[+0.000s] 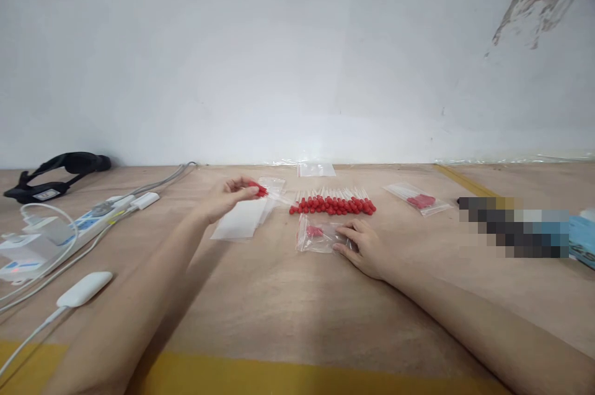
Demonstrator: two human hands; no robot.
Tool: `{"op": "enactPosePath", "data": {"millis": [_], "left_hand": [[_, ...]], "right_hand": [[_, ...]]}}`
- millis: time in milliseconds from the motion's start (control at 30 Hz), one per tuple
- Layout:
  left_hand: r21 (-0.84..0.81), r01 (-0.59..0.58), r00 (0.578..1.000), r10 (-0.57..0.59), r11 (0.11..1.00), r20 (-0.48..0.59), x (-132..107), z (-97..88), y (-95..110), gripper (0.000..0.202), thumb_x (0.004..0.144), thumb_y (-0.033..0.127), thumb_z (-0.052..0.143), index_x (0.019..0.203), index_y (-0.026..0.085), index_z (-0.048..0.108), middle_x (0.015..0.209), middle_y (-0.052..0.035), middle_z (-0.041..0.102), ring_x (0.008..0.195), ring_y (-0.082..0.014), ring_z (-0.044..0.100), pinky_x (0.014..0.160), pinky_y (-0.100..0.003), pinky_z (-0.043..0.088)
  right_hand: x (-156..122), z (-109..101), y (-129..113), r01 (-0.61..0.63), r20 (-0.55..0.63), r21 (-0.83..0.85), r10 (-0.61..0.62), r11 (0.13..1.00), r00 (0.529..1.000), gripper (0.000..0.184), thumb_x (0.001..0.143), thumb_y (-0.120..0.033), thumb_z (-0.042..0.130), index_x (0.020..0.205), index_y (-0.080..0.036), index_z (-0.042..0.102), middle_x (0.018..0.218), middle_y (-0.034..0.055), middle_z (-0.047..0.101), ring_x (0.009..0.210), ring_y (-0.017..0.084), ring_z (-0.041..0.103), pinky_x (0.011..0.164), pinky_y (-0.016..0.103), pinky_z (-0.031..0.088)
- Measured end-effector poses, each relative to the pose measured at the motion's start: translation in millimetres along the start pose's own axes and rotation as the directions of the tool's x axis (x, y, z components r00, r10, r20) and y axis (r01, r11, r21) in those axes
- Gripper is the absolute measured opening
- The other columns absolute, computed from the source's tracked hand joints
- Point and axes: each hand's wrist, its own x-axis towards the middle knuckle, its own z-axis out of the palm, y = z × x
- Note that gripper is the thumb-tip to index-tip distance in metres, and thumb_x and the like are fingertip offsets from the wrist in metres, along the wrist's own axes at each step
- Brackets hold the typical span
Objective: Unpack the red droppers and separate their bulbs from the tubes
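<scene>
My left hand [235, 193] pinches a small bunch of red-tipped white sticks [258, 189], their pale ends pointing right. It is raised over a stack of flat clear bags [242, 216]. My right hand [365, 247] rests at the right end of a clear plastic bag [325, 243], its thumb and fingers closed on that edge. Something red shows inside this bag; how many pieces cannot be made out. Just behind it lies a wide row of red-tipped sticks [332, 204], heads toward me.
A filled bag of red-tipped sticks [418, 199] lies to the right. Another flat bag [317, 170] is by the wall. At left are a power strip [88, 221] with cables, a white oblong device [88, 288] and a black strapped object [58, 175]. A blue packet [581, 240] sits far right.
</scene>
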Motion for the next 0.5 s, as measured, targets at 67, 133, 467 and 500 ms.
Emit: {"op": "enactPosePath", "data": {"millis": [67,133,467,500], "left_hand": [[0.078,-0.050,0.992,0.058,0.996,-0.115,2.7,-7.8,6.6,0.029,0.065,0.037,0.067,0.081,0.014,0.058,0.086,-0.0062,0.067,0.083,-0.0184,0.062,0.078,-0.034,0.049],[0.208,-0.109,0.965,0.153,0.972,-0.213,7.3,-2.4,0.2,0.028,0.068,0.036,0.065,0.084,0.014,0.058,0.084,-0.0058,0.066,0.079,-0.0175,0.063,0.072,-0.031,0.050],[0.739,-0.387,0.876,0.470,0.552,0.108,35.3,62.9,-83.1,0.017,0.081,0.017,0.046,0.092,0.018,0.058,0.096,-0.0065,0.057,0.085,-0.0163,0.057,0.076,-0.029,0.047],[0.728,-0.386,0.884,0.452,0.566,0.117,36.4,64.1,-86.1,0.017,0.080,0.018,0.047,0.093,0.018,0.059,0.097,-0.0067,0.057,0.086,-0.0167,0.057,0.077,-0.030,0.047]], "right_hand": [[0.0,0.0,-0.4,-0.004,-0.001,-0.001,0.004,1.000,1.000,0.032,0.079,-0.035,0.051,0.103,-0.015,0.059,0.093,0.0095,0.055,0.086,0.020,0.051,0.079,0.037,0.044],[-0.1,0.3,-0.3,-0.005,-0.006,0.004,0.005,1.000,1.000,0.032,0.079,-0.036,0.051,0.103,-0.015,0.059,0.093,0.0094,0.054,0.087,0.020,0.051,0.079,0.036,0.044],[-1.4,4.5,3.1,-0.010,0.005,0.025,0.010,1.000,1.000,0.034,0.080,-0.035,0.051,0.106,-0.015,0.057,0.097,0.0097,0.054,0.089,0.020,0.050,0.081,0.035,0.043],[-1.4,4.4,2.9,-0.008,0.004,0.022,0.008,1.000,1.000,0.034,0.080,-0.035,0.051,0.106,-0.015,0.057,0.098,0.0099,0.054,0.089,0.020,0.050,0.081,0.036,0.043]]}}
